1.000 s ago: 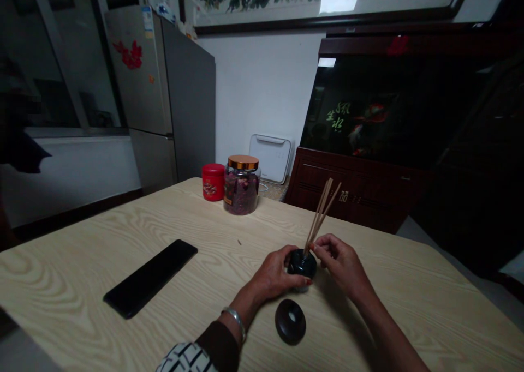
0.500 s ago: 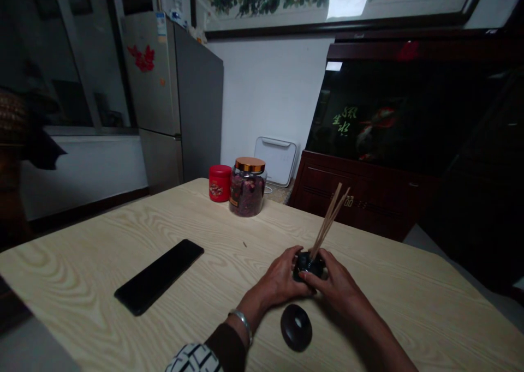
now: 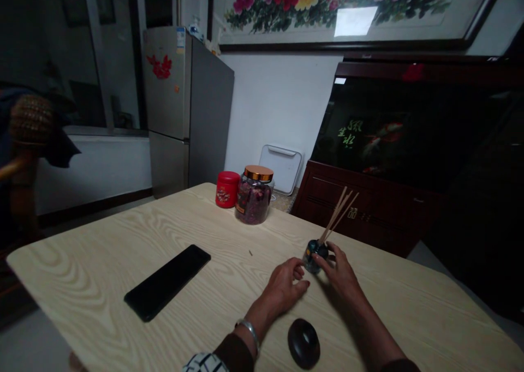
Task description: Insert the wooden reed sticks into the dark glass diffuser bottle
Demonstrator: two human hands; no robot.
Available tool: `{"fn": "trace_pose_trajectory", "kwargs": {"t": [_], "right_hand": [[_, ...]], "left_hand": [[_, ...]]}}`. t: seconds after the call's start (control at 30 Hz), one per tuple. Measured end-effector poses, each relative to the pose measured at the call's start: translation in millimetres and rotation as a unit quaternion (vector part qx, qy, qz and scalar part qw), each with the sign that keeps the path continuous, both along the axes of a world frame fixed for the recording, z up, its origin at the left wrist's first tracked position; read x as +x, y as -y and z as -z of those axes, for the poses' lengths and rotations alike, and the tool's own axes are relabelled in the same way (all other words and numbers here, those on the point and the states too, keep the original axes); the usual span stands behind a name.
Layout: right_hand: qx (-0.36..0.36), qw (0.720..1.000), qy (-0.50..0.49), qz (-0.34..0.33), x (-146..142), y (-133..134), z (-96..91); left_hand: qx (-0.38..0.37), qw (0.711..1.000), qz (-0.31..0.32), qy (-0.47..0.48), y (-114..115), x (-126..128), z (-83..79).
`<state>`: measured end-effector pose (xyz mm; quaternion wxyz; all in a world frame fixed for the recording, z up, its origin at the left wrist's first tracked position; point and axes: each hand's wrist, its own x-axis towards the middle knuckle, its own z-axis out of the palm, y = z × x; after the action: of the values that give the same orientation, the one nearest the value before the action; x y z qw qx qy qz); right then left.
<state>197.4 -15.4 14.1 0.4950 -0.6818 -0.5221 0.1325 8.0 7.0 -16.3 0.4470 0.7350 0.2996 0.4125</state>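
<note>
A small dark round holder (image 3: 314, 249) stands on the wooden table (image 3: 102, 274) with several thin wooden sticks (image 3: 339, 213) leaning out of it to the upper right. My right hand (image 3: 338, 271) has its fingers curled round the holder's right side. My left hand (image 3: 283, 291) lies just left of the holder, fingers loosely spread on the table, holding nothing. A dark ring-shaped piece (image 3: 303, 342) lies on the table close to me, below both hands.
A black phone (image 3: 167, 282) lies flat to the left. A red tin (image 3: 227, 189) and a glass jar with a copper lid (image 3: 254, 194) stand at the far table edge. Behind are a grey fridge (image 3: 186, 105), a dark fish tank cabinet (image 3: 393, 143) and a white box (image 3: 282, 163).
The holder with its sticks has slid away from me, pushed by my right hand. My left hand has let go of it and rests beside it. The view has tilted up.
</note>
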Motion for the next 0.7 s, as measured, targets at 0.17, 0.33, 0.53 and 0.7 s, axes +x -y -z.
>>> {"fn": "trace_pose_trajectory", "kwargs": {"t": [0.17,0.33,0.53,0.7], "right_hand": [[-0.003,0.989,-0.148,0.018,-10.0,56.9,33.7],[-0.023,0.988,-0.151,-0.024,-22.5,81.7,33.4],[-0.070,0.978,-0.184,-0.072,-19.9,84.6,-32.8],[-0.001,0.917,-0.298,-0.264,-28.4,120.7,-144.1]], "left_hand": [[-0.016,0.998,-0.024,-0.050,1.9,-0.8,-1.6],[-0.040,0.998,-0.017,-0.043,7.9,-2.6,-6.4],[-0.074,0.994,0.070,-0.032,13.8,-4.7,-47.0],[-0.145,0.946,0.252,0.144,32.4,-22.5,-133.2]]}}
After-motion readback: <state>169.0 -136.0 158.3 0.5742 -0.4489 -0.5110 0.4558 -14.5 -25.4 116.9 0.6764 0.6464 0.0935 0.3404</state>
